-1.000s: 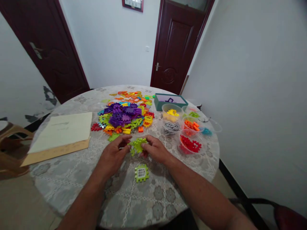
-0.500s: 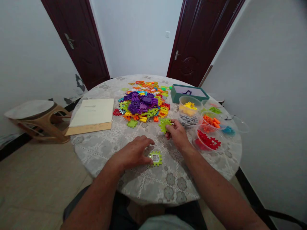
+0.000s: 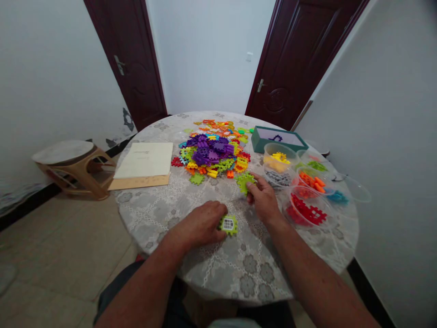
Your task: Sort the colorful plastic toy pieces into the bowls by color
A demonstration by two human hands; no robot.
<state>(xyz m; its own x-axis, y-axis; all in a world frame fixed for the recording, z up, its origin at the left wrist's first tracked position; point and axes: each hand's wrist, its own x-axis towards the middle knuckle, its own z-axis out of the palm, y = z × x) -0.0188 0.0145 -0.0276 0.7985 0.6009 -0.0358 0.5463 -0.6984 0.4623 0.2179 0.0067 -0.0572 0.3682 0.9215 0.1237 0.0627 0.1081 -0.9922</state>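
Note:
My left hand (image 3: pixel 202 224) rests on the round table (image 3: pixel 157 209), its fingers curled round the left edge of a green window piece (image 3: pixel 229 224) that lies flat. My right hand (image 3: pixel 264 198) is closed on a green assembly of interlocking pieces (image 3: pixel 244 181), held just above the tablecloth. Behind both hands lies a heap of colourful interlocking pieces (image 3: pixel 213 152), purple on top.
Several clear tubs hold sorted parts: yellow (image 3: pixel 277 158), grey (image 3: pixel 279 178), orange (image 3: pixel 310 179), red (image 3: pixel 307 213). A teal box (image 3: pixel 278 138) stands behind them. A paper booklet (image 3: pixel 145 161) lies at the left. A wooden stool (image 3: pixel 73 168) stands beside the table. Two dark doors are behind.
My left hand let go of the green assembly and moved down onto the window piece. My right hand kept the assembly and carried it to the right. The camera view shifted.

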